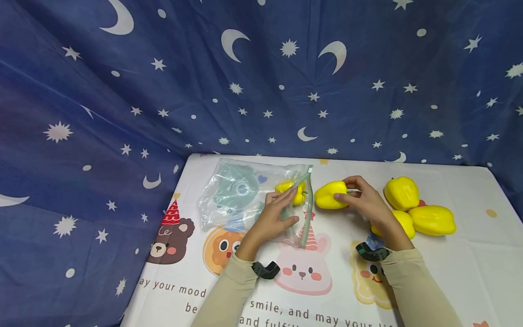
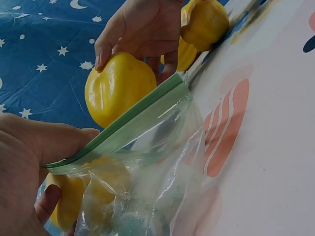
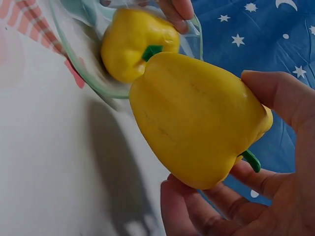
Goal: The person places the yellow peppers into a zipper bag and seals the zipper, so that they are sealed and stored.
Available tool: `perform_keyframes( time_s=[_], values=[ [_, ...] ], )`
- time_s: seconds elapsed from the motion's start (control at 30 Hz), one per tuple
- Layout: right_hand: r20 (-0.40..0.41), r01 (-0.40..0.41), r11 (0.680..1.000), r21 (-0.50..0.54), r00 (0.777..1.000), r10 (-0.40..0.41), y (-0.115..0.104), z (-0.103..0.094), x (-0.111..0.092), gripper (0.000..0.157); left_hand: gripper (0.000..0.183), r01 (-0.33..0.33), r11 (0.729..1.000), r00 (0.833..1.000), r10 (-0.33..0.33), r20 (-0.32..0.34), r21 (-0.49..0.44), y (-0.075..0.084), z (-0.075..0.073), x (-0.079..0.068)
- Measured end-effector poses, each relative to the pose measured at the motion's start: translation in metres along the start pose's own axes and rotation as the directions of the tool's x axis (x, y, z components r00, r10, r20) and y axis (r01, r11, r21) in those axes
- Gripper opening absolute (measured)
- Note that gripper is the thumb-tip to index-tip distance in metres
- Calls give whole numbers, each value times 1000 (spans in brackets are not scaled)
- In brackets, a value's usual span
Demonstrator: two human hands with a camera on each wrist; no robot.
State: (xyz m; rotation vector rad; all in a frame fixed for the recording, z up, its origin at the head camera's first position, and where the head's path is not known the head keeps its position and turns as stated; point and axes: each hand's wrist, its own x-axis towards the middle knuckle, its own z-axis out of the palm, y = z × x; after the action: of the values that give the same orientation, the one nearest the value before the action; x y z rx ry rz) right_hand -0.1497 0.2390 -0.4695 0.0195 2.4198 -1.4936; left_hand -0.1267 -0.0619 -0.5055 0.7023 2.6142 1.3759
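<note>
A yellow pepper is held in the right grip; a clear bag is pinched at its mouth in the left grip, apparently to spread it.

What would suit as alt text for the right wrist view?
The right hand holds a yellow bell pepper just outside the open mouth of a clear, green-rimmed bag with a second yellow pepper inside; the left hand's fingers show at the opening.
</note>
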Motion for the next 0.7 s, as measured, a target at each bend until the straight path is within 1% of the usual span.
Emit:
perform_keyframes(
  time_s=[0.2, 0.5, 0.7],
  values=[
    [9, -21, 999, 28, 1000, 20, 5, 7, -1, 74, 80, -5, 1000, 1000, 5, 1, -2, 1, 0, -1],
    [49, -45, 996, 73, 998, 42, 9, 15, -2, 75, 80, -3, 1000, 1000, 4, 17, -10, 0, -1, -1],
    [87, -34, 991, 127, 996, 23, 12, 22, -5, 73, 81, 1, 1000, 1000, 0, 25, -17, 2, -2, -2]
  ],
)
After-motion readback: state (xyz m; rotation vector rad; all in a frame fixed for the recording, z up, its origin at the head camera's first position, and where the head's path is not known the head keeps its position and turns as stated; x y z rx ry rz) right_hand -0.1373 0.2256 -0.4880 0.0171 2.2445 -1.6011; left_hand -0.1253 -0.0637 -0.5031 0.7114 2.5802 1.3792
